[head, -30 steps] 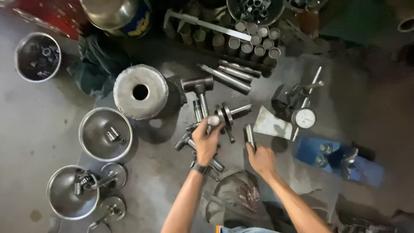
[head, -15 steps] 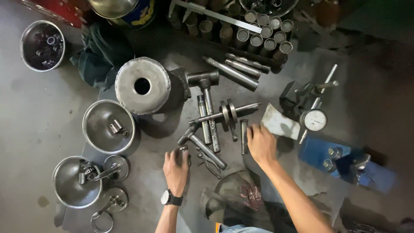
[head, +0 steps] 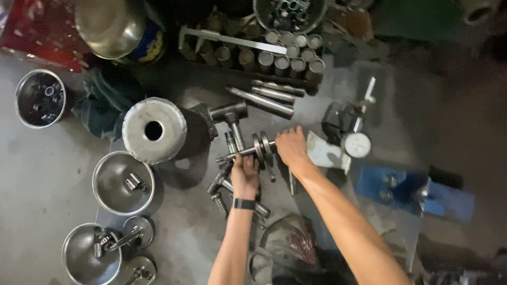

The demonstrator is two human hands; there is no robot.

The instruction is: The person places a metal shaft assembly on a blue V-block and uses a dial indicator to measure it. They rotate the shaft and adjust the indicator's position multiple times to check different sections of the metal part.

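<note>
Nearest me, my left hand (head: 245, 177) is closed around the near end of a crankshaft (head: 253, 150), gripping its shaft where it lies across the other steel parts on the floor (head: 31, 174). My right hand (head: 289, 148) is curled over the far end, fingers wrapped on the shaft just past the two round webs. So both hands hold the one piece, one at each end, and it sits level or nearly so, just above the heap of loose shafts (head: 232, 190) under my left wrist.

I judge this to be the lifting step: the piece is gripped but barely clear of the pile. The next move calls for an even raise with both hands so neither end dips and the webs do not catch the hammer (head: 229, 113) lying just beyond.

To the right stands a dial gauge (head: 357, 144) on its stand, near my right hand but apart from it. To the left a big steel cylinder (head: 154, 130) with a centre hole, then bowls (head: 122, 183) of small parts. Farther off lie three long pins (head: 266, 97) and a row of short sleeves (head: 285, 53).
</note>
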